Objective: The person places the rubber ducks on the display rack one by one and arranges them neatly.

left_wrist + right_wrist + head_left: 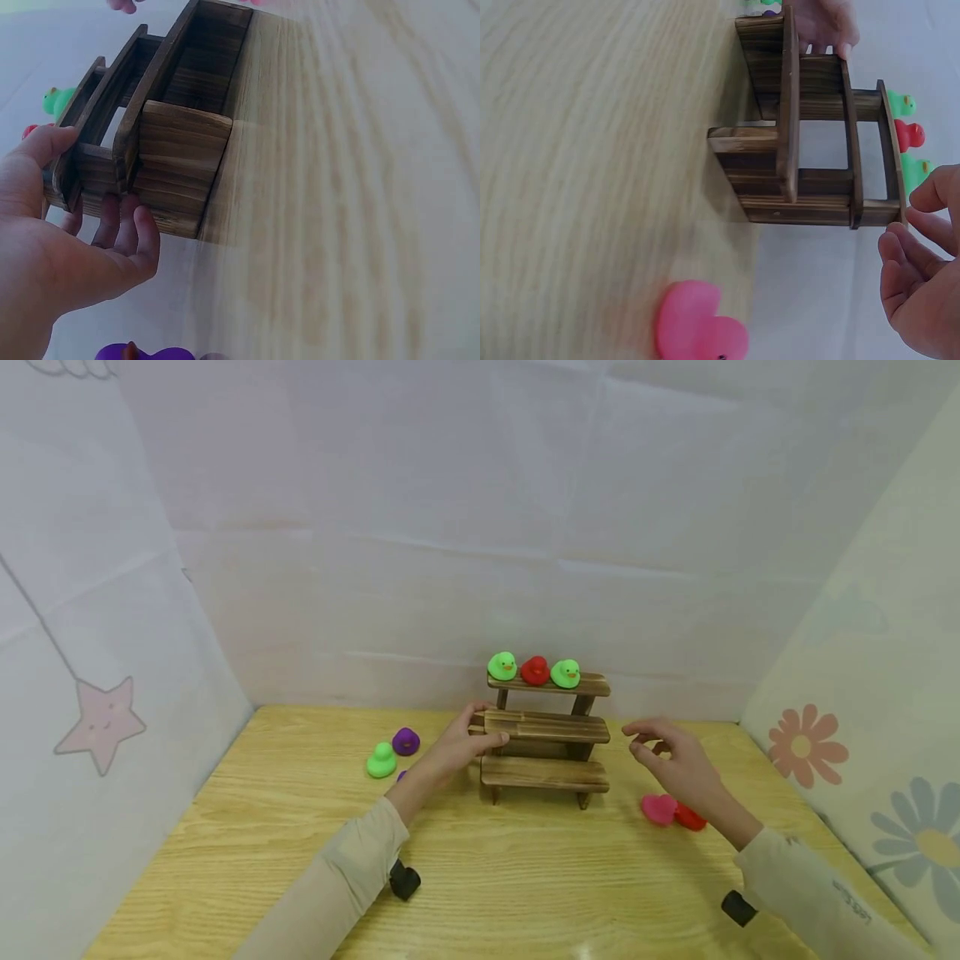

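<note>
A three-tier brown wooden display stand (pixel 544 772) stands near the back of the table. On its top shelf sit a green rubber duck (pixel 502 667), a red duck (pixel 536 671) and another green duck (pixel 566 674), side by side from the left end. My left hand (pixel 447 752) grips the left end of the middle shelf, thumb on top and fingers around the side frame (pixel 184 161). To the right of the stand, my right hand (pixel 681 767) hovers with loosely bent fingers, holding nothing. The lower two shelves bear no ducks.
Left of the stand lie a purple duck (pixel 406 742), a green duck (pixel 382 761) and another purple thing (pixel 402 775), mostly hidden by the left hand. Below the right hand are a pink duck (pixel 659 809) and a red one (pixel 691 817). White cloth walls (pixel 420 610) enclose the wooden table (pixel 525 877).
</note>
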The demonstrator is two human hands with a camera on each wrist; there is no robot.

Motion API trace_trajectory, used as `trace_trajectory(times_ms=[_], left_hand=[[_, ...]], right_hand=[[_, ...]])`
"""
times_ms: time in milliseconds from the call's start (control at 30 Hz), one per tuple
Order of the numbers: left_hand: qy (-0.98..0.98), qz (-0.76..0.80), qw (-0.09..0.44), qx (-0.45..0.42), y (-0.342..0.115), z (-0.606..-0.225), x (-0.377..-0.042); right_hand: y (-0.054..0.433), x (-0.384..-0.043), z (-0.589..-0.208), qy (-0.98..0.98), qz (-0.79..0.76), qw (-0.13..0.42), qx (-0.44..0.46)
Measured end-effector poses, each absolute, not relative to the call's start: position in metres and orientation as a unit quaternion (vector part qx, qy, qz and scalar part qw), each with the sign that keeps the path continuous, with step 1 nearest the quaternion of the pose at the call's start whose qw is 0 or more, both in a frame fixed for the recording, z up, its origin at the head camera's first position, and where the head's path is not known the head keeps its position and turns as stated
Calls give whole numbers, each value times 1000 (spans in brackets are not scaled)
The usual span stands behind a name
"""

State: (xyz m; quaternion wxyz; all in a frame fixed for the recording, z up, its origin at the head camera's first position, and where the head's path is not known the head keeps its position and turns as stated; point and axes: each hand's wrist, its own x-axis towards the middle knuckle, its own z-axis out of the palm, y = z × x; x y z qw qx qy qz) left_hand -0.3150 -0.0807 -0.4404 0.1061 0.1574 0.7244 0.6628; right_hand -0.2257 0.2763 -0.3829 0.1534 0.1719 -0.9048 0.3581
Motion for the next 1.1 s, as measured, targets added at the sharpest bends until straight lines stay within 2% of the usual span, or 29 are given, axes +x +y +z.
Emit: trace_trajectory(times_ms=[600,900,1100], left_hand=[[725,663,105,153,-80,-431,-311],[737,650,104,153,-81,-431,-310],[734,653,103,157,-81,-430,-311]], right_hand=[[317,-208,-412,-923,337,140,121],[337,-194,-426,-921,335,164,112],[351,-189,-429,-918,327,202,99]])
